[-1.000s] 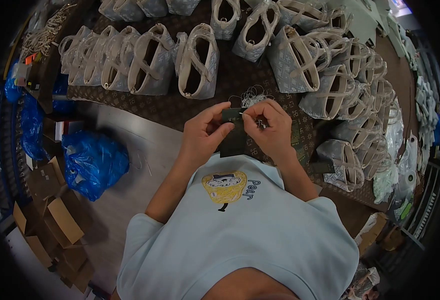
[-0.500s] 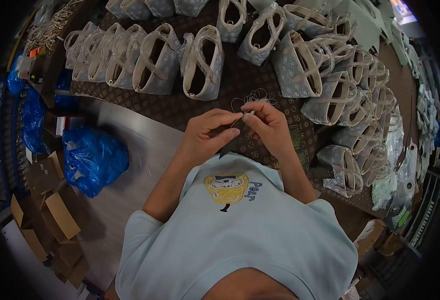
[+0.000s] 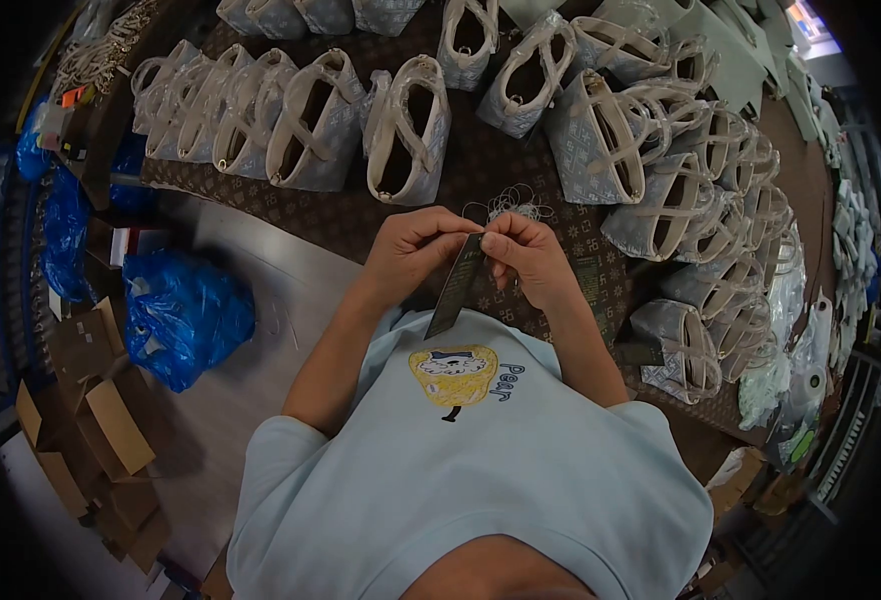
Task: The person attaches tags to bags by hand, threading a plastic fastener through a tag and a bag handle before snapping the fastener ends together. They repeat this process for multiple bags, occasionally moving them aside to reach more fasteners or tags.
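A long dark hang tag [image 3: 454, 292] with fine print slants down from my fingertips in front of my shirt. My left hand [image 3: 413, 256] pinches it near its upper end. From the other side my right hand [image 3: 529, 262] closes thumb and finger at the same end; any cord between the fingertips is too small to make out. Just beyond my hands lies a loose tangle of thin pale cords [image 3: 517, 203] on the brown patterned table cover [image 3: 336, 222]. A second dark tag [image 3: 588, 278] lies right of my right hand.
Grey patterned handbags with wrapped handles, such as one nearby handbag [image 3: 411, 140], stand in rows at the back and right. Another dark tag [image 3: 639, 353] lies by the right-hand bags. A blue plastic bag [image 3: 186, 318] and open cardboard boxes [image 3: 121, 428] are on the left.
The hang tag, mostly hidden behind my left hand before, now shows its printed face and hangs toward my shirt. My fingertips have come together at its upper end.
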Demonstrator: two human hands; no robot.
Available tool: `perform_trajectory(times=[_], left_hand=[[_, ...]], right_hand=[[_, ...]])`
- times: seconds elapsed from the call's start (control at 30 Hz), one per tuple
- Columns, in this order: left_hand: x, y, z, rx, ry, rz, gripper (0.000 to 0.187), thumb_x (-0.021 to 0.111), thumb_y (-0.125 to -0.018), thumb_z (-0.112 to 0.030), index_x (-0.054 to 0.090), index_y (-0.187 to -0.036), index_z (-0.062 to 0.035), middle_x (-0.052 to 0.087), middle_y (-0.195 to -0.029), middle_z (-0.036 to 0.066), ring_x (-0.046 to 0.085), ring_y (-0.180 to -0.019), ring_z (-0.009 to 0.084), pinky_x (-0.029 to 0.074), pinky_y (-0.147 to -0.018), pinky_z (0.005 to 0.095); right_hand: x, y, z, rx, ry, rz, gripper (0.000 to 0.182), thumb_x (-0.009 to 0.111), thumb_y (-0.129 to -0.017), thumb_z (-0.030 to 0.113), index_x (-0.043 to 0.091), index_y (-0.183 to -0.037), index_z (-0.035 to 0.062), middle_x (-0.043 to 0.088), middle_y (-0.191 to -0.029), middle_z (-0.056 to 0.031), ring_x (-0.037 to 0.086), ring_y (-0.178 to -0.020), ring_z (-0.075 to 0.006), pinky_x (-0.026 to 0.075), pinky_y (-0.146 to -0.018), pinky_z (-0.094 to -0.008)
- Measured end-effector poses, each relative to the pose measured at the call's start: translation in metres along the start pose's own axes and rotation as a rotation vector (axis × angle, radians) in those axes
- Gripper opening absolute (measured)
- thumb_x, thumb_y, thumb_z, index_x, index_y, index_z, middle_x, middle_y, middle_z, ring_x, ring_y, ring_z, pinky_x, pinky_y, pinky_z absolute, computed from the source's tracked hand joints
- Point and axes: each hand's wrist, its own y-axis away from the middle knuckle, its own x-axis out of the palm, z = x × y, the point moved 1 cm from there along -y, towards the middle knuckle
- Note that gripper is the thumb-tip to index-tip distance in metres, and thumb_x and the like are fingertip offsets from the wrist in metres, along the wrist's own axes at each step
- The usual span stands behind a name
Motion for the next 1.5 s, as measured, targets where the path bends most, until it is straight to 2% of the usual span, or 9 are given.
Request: perform_trajectory(times=[0.23, 0.3, 0.43, 0.5, 0.73, 0.8, 1.03, 1.1, 1.5], left_hand=[[0.002, -0.007, -0.004, 0.177, -0.403, -0.083, 0.008, 0.053, -0.085, 0.001, 0.058, -0.09, -0.0001, 0.055, -0.079, 0.005, 0.052, -0.069, 0.011, 0.041, -0.06, 0.0208], [0.003, -0.007, -0.005, 0.214, -0.506, -0.144, 0.006, 0.053, -0.085, 0.0, 0.057, -0.09, -0.0004, 0.054, -0.078, 0.005, 0.051, -0.067, 0.0114, 0.04, -0.059, 0.0211], [0.01, -0.01, 0.0, 0.251, -0.48, -0.204, 0.005, 0.053, -0.086, -0.003, 0.056, -0.09, -0.0016, 0.053, -0.078, 0.005, 0.048, -0.065, 0.0099, 0.039, -0.057, 0.0204], [0.008, -0.011, 0.002, 0.276, -0.434, -0.225, 0.005, 0.053, -0.087, -0.004, 0.056, -0.089, -0.0018, 0.052, -0.079, 0.005, 0.048, -0.066, 0.0092, 0.038, -0.056, 0.0197], [-0.036, -0.022, 0.021, 0.205, -1.231, -0.507, 0.034, 0.06, -0.079, -0.015, 0.052, -0.111, -0.0067, 0.062, -0.091, 0.008, 0.056, -0.095, 0.0269, 0.035, -0.091, 0.0432], [-0.042, -0.025, 0.031, 0.029, -1.413, -0.235, 0.036, 0.057, -0.079, -0.01, 0.051, -0.115, -0.0082, 0.063, -0.094, 0.007, 0.057, -0.093, 0.0237, 0.035, -0.091, 0.045], [-0.068, -0.023, 0.029, 0.183, -1.378, -0.204, 0.035, 0.051, -0.08, -0.006, 0.054, -0.114, -0.0117, 0.062, -0.085, 0.008, 0.059, -0.087, 0.0245, 0.037, -0.089, 0.0444], [-0.069, -0.033, 0.029, 0.118, -0.896, -0.396, 0.031, 0.053, -0.08, -0.007, 0.057, -0.111, -0.0121, 0.062, -0.081, 0.008, 0.059, -0.081, 0.0279, 0.039, -0.087, 0.0418], [-0.078, -0.05, 0.036, 0.329, -1.135, -0.458, 0.011, 0.059, -0.079, -0.012, 0.064, -0.088, -0.0107, 0.061, -0.071, 0.006, 0.058, -0.072, 0.0272, 0.042, -0.078, 0.0389]], right_hand=[[0.0, -0.005, 0.001, -0.018, 0.071, -0.029, 0.013, 0.065, -0.083, 0.017, 0.06, -0.086, 0.0053, 0.056, -0.069, 0.0006, 0.052, -0.057, -0.0056, 0.043, -0.05, -0.0183], [0.006, -0.008, 0.009, -0.64, 0.886, -0.325, 0.014, 0.066, -0.083, 0.015, 0.06, -0.09, 0.0045, 0.059, -0.076, -0.0018, 0.055, -0.066, -0.0078, 0.044, -0.062, -0.0186], [0.005, -0.019, -0.008, -0.646, 0.528, -0.126, 0.015, 0.065, -0.083, 0.014, 0.06, -0.092, 0.003, 0.061, -0.083, -0.002, 0.055, -0.074, -0.0075, 0.043, -0.07, -0.0182], [0.008, -0.023, -0.013, -0.294, 0.003, -0.041, 0.012, 0.062, -0.085, 0.012, 0.06, -0.09, 0.0015, 0.061, -0.083, 0.0006, 0.054, -0.074, -0.0052, 0.042, -0.068, -0.0177], [0.003, -0.085, 0.013, -0.456, 0.307, -0.204, 0.011, 0.057, -0.088, 0.013, 0.059, -0.089, 0.0016, 0.06, -0.081, -0.001, 0.054, -0.073, -0.0057, 0.043, -0.069, -0.0199], [0.0, -0.111, 0.016, -0.406, 0.678, -0.232, 0.011, 0.056, -0.089, 0.014, 0.059, -0.089, 0.0031, 0.059, -0.078, 0.001, 0.053, -0.071, -0.0048, 0.043, -0.063, -0.0205], [0.017, -0.137, 0.012, -0.477, 1.139, -0.196, 0.015, 0.059, -0.079, 0.019, 0.061, -0.087, 0.0059, 0.063, -0.073, -0.0128, 0.061, -0.066, -0.0287, 0.048, -0.06, -0.0368], [0.019, -0.139, 0.011, -0.271, 1.426, -0.185, 0.016, 0.056, -0.078, 0.022, 0.063, -0.083, 0.0083, 0.063, -0.074, -0.0137, 0.061, -0.069, -0.0324, 0.048, -0.062, -0.0405], [0.013, -0.152, 0.014, -0.144, 0.901, 0.111, 0.017, 0.053, -0.083, 0.018, 0.065, -0.087, 0.0064, 0.063, -0.073, -0.0129, 0.063, -0.063, -0.027, 0.049, -0.059, -0.0356]])
